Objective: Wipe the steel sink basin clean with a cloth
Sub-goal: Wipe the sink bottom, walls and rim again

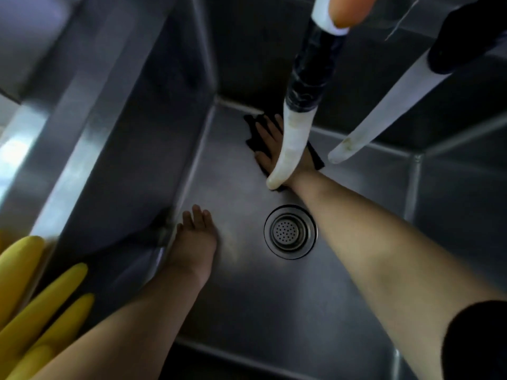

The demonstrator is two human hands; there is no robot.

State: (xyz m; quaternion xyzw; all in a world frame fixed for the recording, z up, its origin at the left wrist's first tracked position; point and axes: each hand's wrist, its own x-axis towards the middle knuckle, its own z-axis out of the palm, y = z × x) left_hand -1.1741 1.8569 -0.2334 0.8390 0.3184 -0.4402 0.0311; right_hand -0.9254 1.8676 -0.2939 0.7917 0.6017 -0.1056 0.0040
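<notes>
Steel sink basin (247, 297) surrounds both my arms; my right hand (270, 145) presses the dark cloth (251, 127) flat with straight fingers, my left hand (196, 237) rests open beside the drain (290, 231).

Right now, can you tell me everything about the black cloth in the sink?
The black cloth looks soft and thin, rumpled at its edges. It lies flat on the steel sink floor, near the far corner, beyond the round drain. The right hand presses on it with straight fingers, covering its middle. A white hose end hangs in front and hides part of it. Dark edges show on either side of the hand.
</notes>
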